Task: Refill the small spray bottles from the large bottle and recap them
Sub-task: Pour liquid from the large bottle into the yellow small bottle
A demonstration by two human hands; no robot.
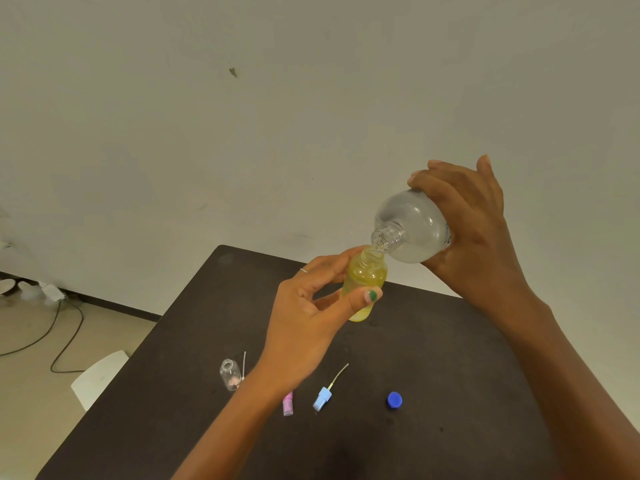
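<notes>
From the head camera, the left hand (304,327) is raised above the dark rectangular bench (433,358), thumb and fingers curled round a small yellow translucent plastic spray bottle (365,282). This bottle has no cap and stands nearly upright, its threaded neck tipped slightly toward one o'clock. A thin ring sits on one finger of that hand, and the thumbnail is painted green.

The right hand (474,230) wraps the base end of a large clear plastic bottle (412,226), fingers closed over its far side. The large bottle is tilted steeply, mouth pointing toward seven o'clock, and its open neck meets the mouth of the yellow bottle; whether liquid is flowing cannot be told.

On the bench at seven o'clock from the left hand lies a small clear empty spray bottle (230,374), uncapped, on its side. A pink spray cap (287,405) lies just beside the left wrist, partly hidden by it. At five o'clock from that lies a light blue spray cap with a thin dip tube (322,398). A round blue screw cap (394,400) lies at three o'clock of it, apart.

A black cable (65,337) trails over the floor at nine o'clock.
</notes>
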